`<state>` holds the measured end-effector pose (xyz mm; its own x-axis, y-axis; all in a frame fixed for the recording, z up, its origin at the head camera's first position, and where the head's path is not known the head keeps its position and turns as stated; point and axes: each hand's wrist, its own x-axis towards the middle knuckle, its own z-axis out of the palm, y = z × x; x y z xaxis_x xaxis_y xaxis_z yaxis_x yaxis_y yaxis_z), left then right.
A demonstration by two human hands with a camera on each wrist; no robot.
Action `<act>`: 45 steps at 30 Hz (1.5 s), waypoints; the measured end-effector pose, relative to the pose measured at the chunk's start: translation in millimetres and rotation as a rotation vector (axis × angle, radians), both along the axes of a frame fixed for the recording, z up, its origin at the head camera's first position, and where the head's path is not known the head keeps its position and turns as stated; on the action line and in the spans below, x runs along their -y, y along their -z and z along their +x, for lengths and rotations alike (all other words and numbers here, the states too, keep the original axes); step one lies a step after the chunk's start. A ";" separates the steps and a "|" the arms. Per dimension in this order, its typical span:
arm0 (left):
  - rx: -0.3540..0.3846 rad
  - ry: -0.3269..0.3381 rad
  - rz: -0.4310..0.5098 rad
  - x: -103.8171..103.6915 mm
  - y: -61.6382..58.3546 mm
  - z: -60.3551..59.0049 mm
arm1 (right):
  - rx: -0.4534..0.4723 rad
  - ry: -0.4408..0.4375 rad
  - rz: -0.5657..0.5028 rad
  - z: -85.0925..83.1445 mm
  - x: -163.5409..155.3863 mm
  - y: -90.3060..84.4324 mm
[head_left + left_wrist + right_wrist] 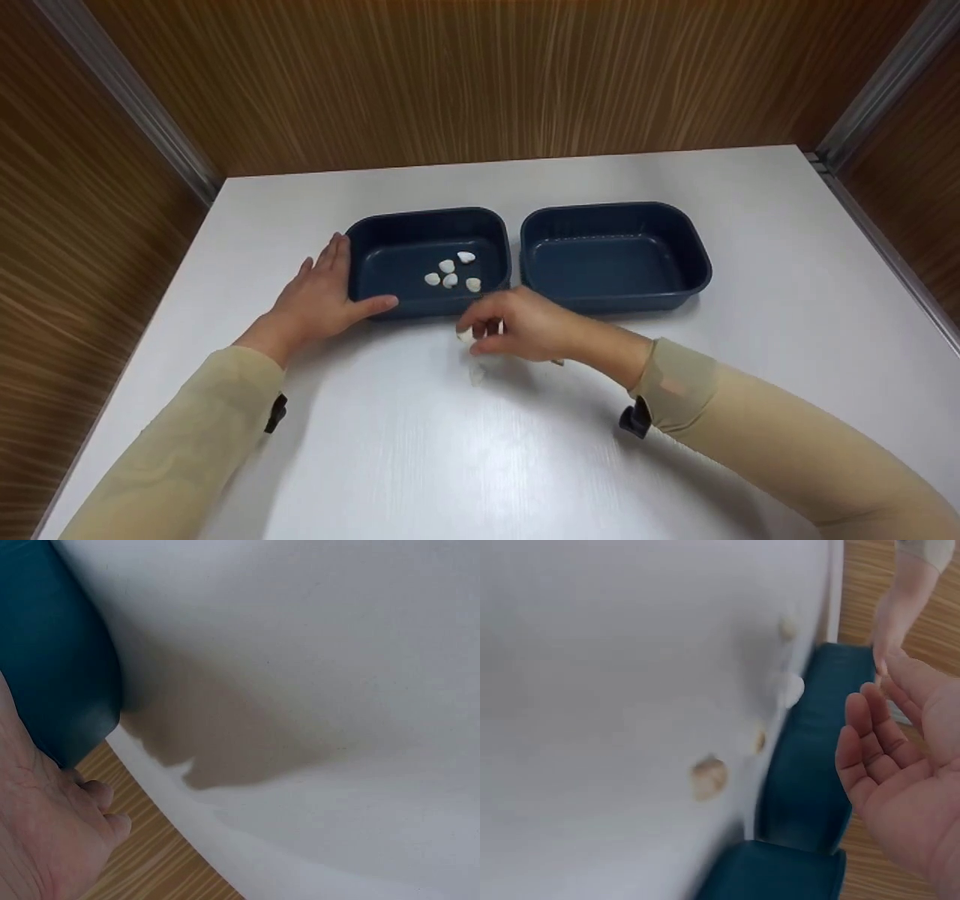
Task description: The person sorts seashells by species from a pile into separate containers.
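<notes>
Two dark blue trays stand side by side on a white table (420,450). The left tray (424,219) holds several small white stones (450,277); the right tray (615,211) shows nothing inside. My left hand (330,292) lies flat on the table, fingers straight against the left tray's outer wall (52,652), thumb along its front. My right hand (480,341) hovers just in front of the left tray, fingers curled, pinching a white stone (466,336). More pale stones (709,776) lie on the table below that hand; one stone (477,373) shows in the head view.
Wood-grain walls close in the table at the back and on both sides. The table's left edge (225,840) runs close under my left hand (52,840). In the right wrist view the tray wall (802,780) stands beside my right palm (907,780).
</notes>
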<state>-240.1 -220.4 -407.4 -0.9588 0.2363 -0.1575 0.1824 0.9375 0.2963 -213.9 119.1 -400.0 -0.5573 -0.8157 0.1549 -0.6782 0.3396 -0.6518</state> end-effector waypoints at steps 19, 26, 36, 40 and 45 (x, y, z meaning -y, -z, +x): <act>-0.001 0.008 -0.001 -3.1 -2.0 0.1 | -0.004 0.028 0.129 21.6 -5.4 26.4; -0.009 0.016 -0.009 -2.8 -1.0 -0.7 | 0.009 0.038 0.112 22.6 -4.2 31.5; -0.002 0.020 0.004 -1.8 2.4 -1.1 | -0.019 0.048 0.117 23.3 -3.1 35.0; -0.004 0.020 0.008 -1.4 3.0 -1.5 | -0.041 0.048 0.111 23.0 -3.2 37.9; 0.000 0.021 0.005 -1.9 2.3 -1.0 | -0.057 0.051 0.107 22.8 -3.6 39.9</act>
